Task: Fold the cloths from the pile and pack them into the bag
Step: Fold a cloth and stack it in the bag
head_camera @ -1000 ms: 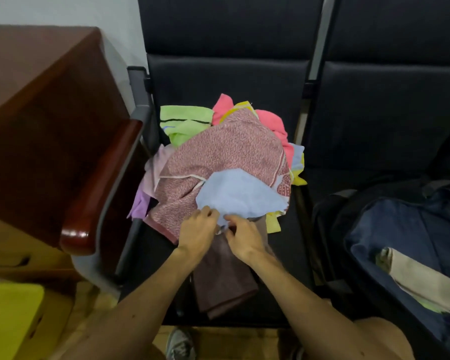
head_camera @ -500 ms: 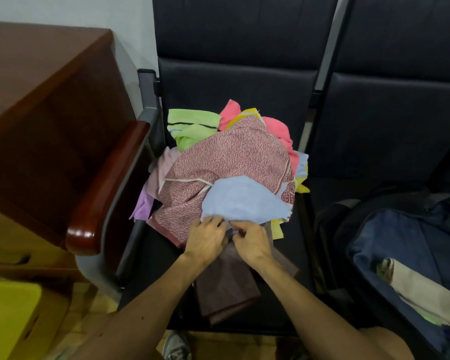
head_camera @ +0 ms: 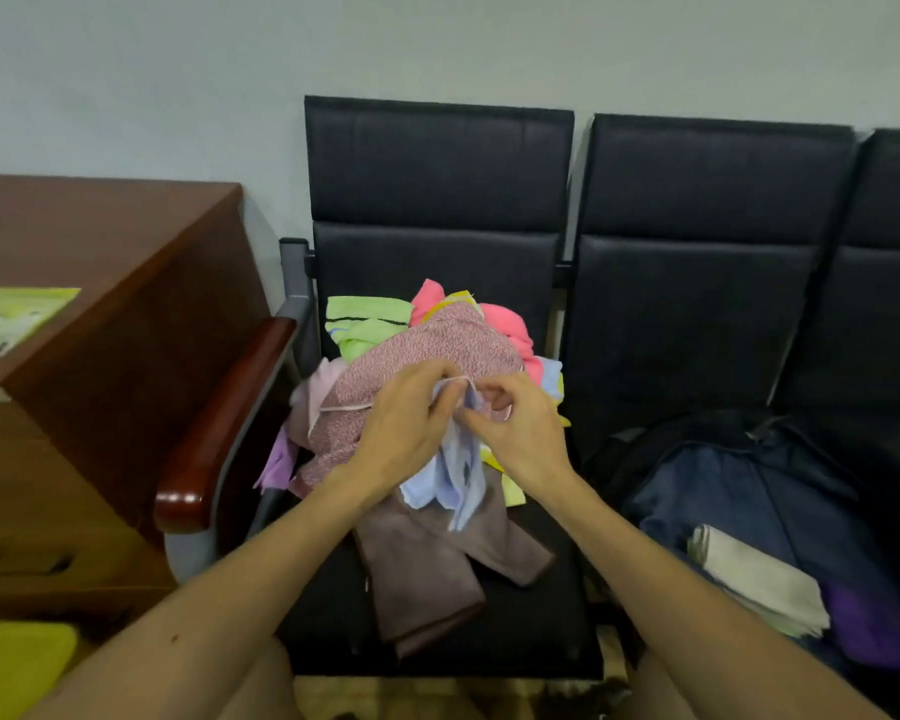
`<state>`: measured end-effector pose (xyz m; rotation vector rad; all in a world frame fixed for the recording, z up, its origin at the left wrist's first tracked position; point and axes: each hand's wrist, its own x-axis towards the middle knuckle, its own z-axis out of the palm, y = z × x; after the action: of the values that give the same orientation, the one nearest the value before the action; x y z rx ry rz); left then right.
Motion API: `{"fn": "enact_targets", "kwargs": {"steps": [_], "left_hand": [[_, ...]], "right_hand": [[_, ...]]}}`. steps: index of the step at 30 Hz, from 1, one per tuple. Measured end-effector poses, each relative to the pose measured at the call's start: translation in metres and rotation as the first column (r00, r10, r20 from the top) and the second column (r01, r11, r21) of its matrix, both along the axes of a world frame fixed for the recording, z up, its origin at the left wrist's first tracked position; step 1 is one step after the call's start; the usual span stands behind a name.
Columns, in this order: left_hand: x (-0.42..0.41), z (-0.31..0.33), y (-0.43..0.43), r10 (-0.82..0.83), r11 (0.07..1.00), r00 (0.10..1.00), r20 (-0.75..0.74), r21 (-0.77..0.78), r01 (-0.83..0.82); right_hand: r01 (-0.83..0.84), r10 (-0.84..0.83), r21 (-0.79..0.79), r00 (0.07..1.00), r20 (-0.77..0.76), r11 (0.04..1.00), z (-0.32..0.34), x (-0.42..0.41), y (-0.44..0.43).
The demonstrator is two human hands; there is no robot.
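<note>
Head view
Left hand (head_camera: 404, 423): pinches the light blue cloth (head_camera: 455, 480) by its top edge.
Right hand (head_camera: 518, 428): pinches that edge too.
Pile (head_camera: 427, 356): at 12 o'clock on the chair seat (head_camera: 531, 615).
Bag (head_camera: 749, 491): at 3 o'clock, open.

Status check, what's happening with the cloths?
Left hand, right hand pinch light blue cloth, raised over pile. Bag open. Nothing blocking.

left hand (head_camera: 404, 426) bare | right hand (head_camera: 518, 431) bare | forearms sleeveless, nothing worn
</note>
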<state>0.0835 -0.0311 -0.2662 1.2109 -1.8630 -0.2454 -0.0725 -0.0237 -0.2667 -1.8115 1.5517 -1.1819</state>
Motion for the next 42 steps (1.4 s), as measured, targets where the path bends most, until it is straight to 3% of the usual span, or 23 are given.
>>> {"fn": "enact_targets", "kwargs": {"steps": [4,11,21,25,29,32,34,37,40,42], "left_hand": [[-0.009,0.061,0.020,-0.094,0.994,0.993,-0.069,-0.060,0.090],[-0.015,0.117,0.052,-0.128,0.981,0.992,0.006,-0.148,0.127],[-0.029,0.147,0.082,-0.194,0.980,0.980,-0.043,-0.048,0.192],[-0.037,0.159,0.092,-0.256,0.967,0.957,-0.139,-0.026,0.255],[-0.036,0.158,0.105,-0.324,0.891,0.876,-0.357,0.198,0.409],[-0.024,0.143,0.109,-0.354,0.748,0.850,-0.391,0.428,0.508],[-0.018,0.135,0.113,-0.377,0.697,0.841,-0.387,0.479,0.533],[-0.015,0.137,0.118,-0.340,0.745,0.840,-0.424,0.423,0.515],[-0.015,0.149,0.116,-0.340,0.843,0.896,-0.285,0.331,0.425],[-0.016,0.156,0.117,-0.346,0.858,0.908,-0.234,0.312,0.408]], "right_hand": [[0.007,0.002,-0.142,0.998,0.061,0.990,0.049,-0.013,0.020],[-0.103,0.126,-0.183,0.984,0.122,0.978,0.102,-0.035,0.060],[-0.185,0.187,-0.210,0.982,-0.009,0.960,0.123,-0.054,0.089],[-0.213,0.227,-0.179,0.972,0.061,0.961,0.138,-0.052,0.096],[-0.133,0.158,-0.111,0.951,0.265,0.985,0.149,-0.055,0.104],[-0.094,0.103,-0.041,0.915,0.389,0.995,0.153,-0.061,0.108],[-0.093,0.088,-0.007,0.911,0.403,0.996,0.154,-0.066,0.110],[-0.169,0.140,0.059,0.931,0.339,0.984,0.152,-0.072,0.117],[-0.303,0.274,0.108,0.935,0.225,0.947,0.148,-0.071,0.123],[-0.267,0.247,0.053,0.939,0.238,0.962,0.149,-0.069,0.124]]}}
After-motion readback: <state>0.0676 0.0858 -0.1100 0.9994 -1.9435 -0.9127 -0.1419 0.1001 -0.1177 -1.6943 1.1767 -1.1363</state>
